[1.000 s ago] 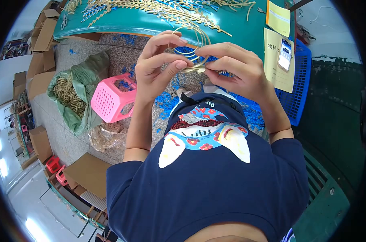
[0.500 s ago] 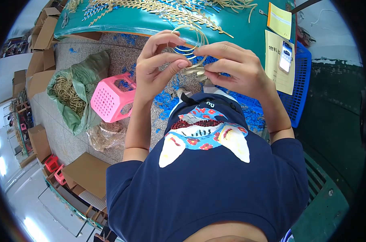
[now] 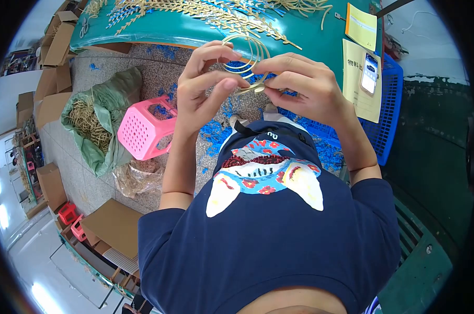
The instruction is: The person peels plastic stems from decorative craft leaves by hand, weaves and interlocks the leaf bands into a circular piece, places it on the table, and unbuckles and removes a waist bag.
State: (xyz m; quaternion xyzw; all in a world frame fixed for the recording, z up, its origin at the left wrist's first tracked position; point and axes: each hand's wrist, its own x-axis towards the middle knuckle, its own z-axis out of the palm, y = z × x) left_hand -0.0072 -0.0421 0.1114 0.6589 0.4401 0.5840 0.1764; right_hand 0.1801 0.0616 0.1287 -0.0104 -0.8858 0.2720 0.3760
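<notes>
A coil of thin gold-coloured strip (image 3: 261,46), wound in several loops, is held up between both hands in front of the table edge. My left hand (image 3: 208,78) pinches its left side, thumb and fingers closed round the loops. On the other side my right hand (image 3: 305,83) grips the strip between thumb and fingertips. A small flat pale-gold piece (image 3: 259,89) shows at the lower part of the coil, beside the right thumb. Where the fingertips press, the strip is partly hidden.
The green table (image 3: 163,32) carries gold and blue leaf-shaped strips (image 3: 237,23), scissors (image 3: 84,26), a phone (image 3: 370,76) and booklets (image 3: 362,23). A pink stool (image 3: 143,128), a sack of gold scraps (image 3: 90,125) and a blue crate (image 3: 391,110) stand below.
The coil has turned slightly, and the flat pale piece now faces up more. My left thumb has shifted a little; both hands stay closed on the coil.
</notes>
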